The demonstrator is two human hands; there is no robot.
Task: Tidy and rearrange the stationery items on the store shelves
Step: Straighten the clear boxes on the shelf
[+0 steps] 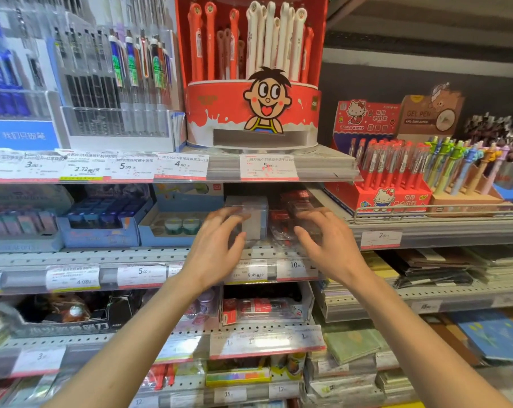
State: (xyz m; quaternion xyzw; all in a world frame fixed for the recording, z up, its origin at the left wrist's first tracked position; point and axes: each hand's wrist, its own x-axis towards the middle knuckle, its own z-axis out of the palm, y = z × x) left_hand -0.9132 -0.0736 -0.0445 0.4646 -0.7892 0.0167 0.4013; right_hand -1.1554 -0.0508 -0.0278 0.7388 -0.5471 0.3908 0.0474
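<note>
Both bare forearms are reaching up from the bottom edge toward the middle shelf (149,254), where the left hand (217,248) is resting its loosely spread fingers against the front of a clear plastic box (250,216) without curling round it. Just beside it, the right hand (323,242) is hovering with fingers relaxed and apart over the red-and-clear packets (290,219), while the red cartoon pen display (253,83) is standing on the shelf directly above.

Both arms outstretched, left grip (217,245) spread, right grip (323,245) spread
</note>
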